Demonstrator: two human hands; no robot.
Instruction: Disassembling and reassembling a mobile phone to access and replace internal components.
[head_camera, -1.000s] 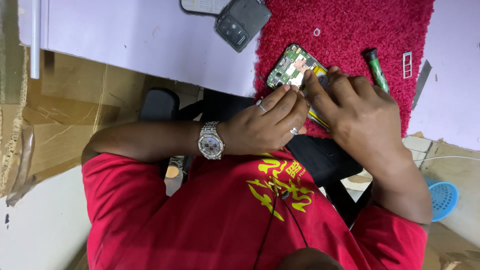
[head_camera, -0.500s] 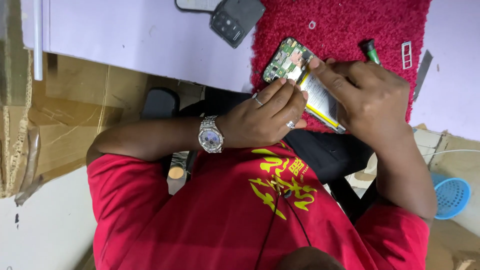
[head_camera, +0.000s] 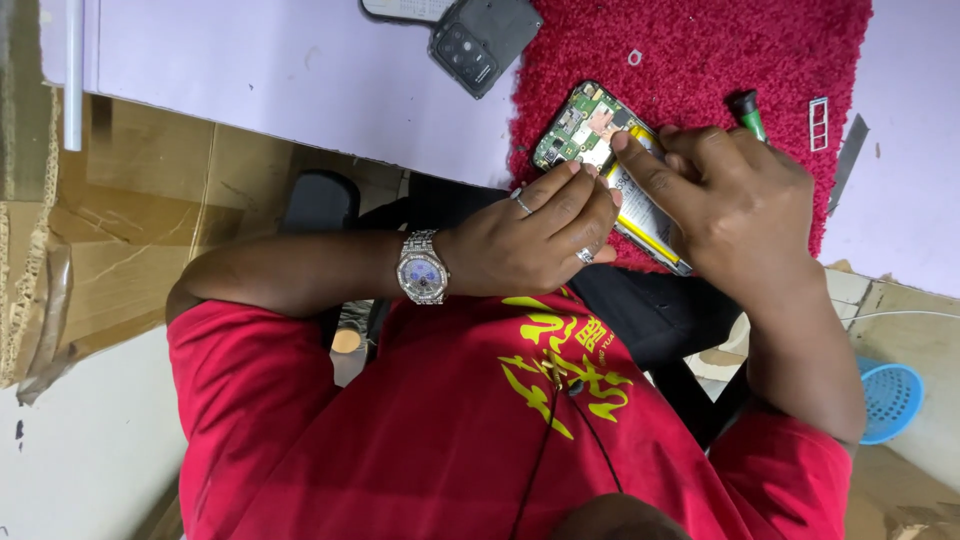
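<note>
An opened phone (head_camera: 590, 130) with a green circuit board and a yellow-edged battery lies on a red fuzzy mat (head_camera: 700, 50). My left hand (head_camera: 535, 240), with rings and a silver wristwatch, grips the phone's near edge with its fingertips. My right hand (head_camera: 730, 195) rests over the battery, its index fingertip pressed on the board next to the battery's top. The right hand covers the battery's lower part. A green-handled screwdriver (head_camera: 746, 110) lies on the mat just beyond the right hand's knuckles.
A dark phone back cover (head_camera: 485, 40) with camera holes lies on the lilac table (head_camera: 250, 60), with another phone (head_camera: 405, 8) beside it. A small metal tray (head_camera: 818, 110) and a thin metal blade (head_camera: 850, 150) lie right of the mat. Cardboard (head_camera: 120, 230) at the left, blue basket (head_camera: 888, 400) low right.
My right hand has slid back off the phone, so the battery shows, and its index finger now presses at the board. My left hand keeps its grip on the phone's edge.
</note>
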